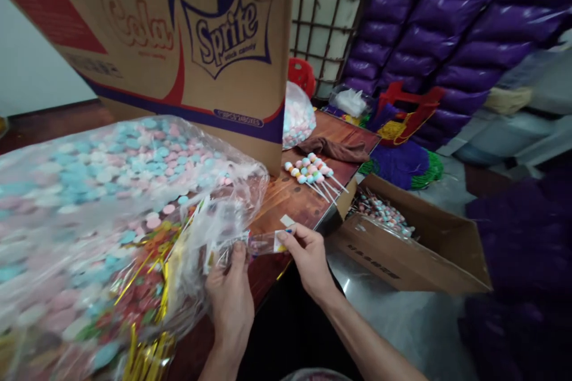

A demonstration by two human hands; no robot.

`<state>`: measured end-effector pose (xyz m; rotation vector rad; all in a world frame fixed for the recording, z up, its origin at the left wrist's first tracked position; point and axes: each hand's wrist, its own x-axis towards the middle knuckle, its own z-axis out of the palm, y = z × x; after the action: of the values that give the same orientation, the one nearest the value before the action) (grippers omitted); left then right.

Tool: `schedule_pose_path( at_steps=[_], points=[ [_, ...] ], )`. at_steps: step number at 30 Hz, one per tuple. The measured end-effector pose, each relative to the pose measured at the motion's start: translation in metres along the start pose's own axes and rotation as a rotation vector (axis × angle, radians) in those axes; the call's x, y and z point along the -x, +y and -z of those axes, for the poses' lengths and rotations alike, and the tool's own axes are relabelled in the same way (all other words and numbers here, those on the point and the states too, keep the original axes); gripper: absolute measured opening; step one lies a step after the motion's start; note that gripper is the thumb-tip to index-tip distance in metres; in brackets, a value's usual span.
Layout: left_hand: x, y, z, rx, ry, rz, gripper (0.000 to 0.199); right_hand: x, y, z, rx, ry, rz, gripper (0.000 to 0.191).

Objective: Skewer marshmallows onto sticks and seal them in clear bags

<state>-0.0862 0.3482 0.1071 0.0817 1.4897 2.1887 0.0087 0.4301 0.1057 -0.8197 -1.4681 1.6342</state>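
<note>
My left hand (233, 303) is closed, its thumb pressed over a bunch of small clear plastic bags (223, 253) at the table's near edge. My right hand (310, 262) pinches the white-and-yellow printed end of one clear plastic bag (263, 244), which stretches between both hands. A small white piece (287, 221) shows just above my right fingertips. Beside my left hand lies a large clear sack (111, 155) of pastel candy discs. Gold twist ties (165, 274) lie along the sack's near side, next to red and green wrapped pieces.
Candy sticks with pastel balls (310, 169) lie on the wooden table (277, 202) near a brown cloth (339, 149). A big printed cardboard carton (147, 30) stands behind the sack. An open cardboard box (415, 256) to the right holds more candy sticks. Purple packs (447, 24) are stacked behind.
</note>
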Motion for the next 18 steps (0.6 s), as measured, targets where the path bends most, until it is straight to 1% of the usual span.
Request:
schedule_pose_path(
  at_steps=[3,7,10,11,12,14,15,16,17,18],
  points=[
    [-0.002,0.001,-0.006,0.089,0.010,0.084,0.032,-0.008,-0.005,0.004,0.042,-0.006,0.045,0.044],
    [-0.005,0.006,-0.018,0.035,-0.013,0.091,0.034,-0.017,-0.007,0.014,0.087,-0.026,0.082,0.047],
    [-0.010,0.008,-0.025,0.095,-0.006,0.103,0.030,-0.032,-0.003,0.031,0.145,0.051,0.124,0.046],
    [-0.013,0.008,-0.027,0.138,-0.011,0.121,0.028,-0.040,-0.002,0.039,0.225,0.117,0.162,0.045],
    [-0.016,0.008,-0.028,0.182,-0.015,0.145,0.027,-0.050,-0.001,0.049,0.362,0.169,0.213,0.042],
    [-0.022,0.008,-0.028,0.254,-0.016,0.205,0.027,-0.072,0.003,0.069,0.741,0.300,0.308,0.031],
    [-0.025,0.008,-0.028,0.279,-0.012,0.233,0.027,-0.083,0.005,0.079,0.944,0.375,0.310,0.021],
    [-0.027,0.008,-0.027,0.297,-0.004,0.256,0.028,-0.094,0.007,0.087,1.125,0.418,0.276,0.012],
    [-0.029,0.008,-0.027,0.310,0.007,0.272,0.027,-0.103,0.010,0.094,1.266,0.427,0.234,0.009],
    [-0.030,0.007,-0.026,0.320,0.018,0.284,0.027,-0.111,0.012,0.099,1.367,0.404,0.197,0.008]
  ],
)
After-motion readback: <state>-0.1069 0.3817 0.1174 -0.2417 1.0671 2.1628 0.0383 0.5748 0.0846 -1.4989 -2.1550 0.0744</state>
